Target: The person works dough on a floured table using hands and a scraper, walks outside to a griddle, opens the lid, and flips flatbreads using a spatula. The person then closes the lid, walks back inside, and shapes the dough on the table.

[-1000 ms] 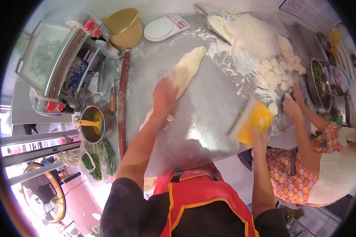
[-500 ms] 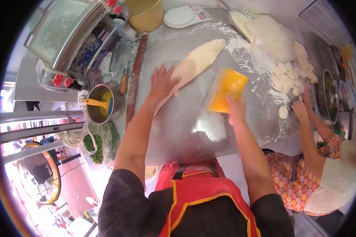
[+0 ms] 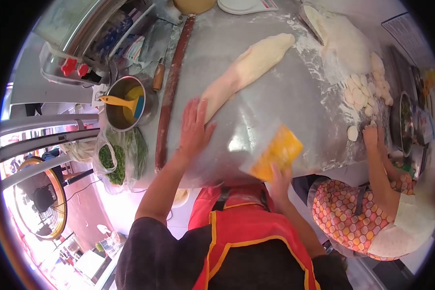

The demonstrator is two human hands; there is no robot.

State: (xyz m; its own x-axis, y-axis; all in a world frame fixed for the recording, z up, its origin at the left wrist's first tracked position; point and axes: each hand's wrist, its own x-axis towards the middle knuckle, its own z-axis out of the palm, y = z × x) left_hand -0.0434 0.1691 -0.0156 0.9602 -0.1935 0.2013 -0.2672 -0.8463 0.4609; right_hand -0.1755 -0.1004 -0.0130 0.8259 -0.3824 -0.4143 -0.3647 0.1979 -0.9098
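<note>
A long pale strip of dough (image 3: 249,67) lies slantwise across the metal worktop. My left hand (image 3: 194,128) rests at its near end, fingers stretched out and lying flat, touching the dough's edge. My right hand (image 3: 279,181) grips a flat yellow-orange rectangular piece (image 3: 280,152), similar to a dough scraper. Motion blurs it, so its exact kind is unclear. It is above the front edge of the worktop, apart from the dough.
A reddish-brown rod (image 3: 175,87) lies left of the dough. Beyond it stand a metal pot (image 3: 145,101) with a yellow-handled brush (image 3: 118,101) and bagged greens (image 3: 116,159). At right, a co-worker's hand (image 3: 370,136) is near small dough pieces (image 3: 360,94). A scale (image 3: 241,6) stands at the back.
My right hand has drawn the yellow-orange piece toward my body. My left hand has slid back to the dough's near end. The view has shifted slightly.
</note>
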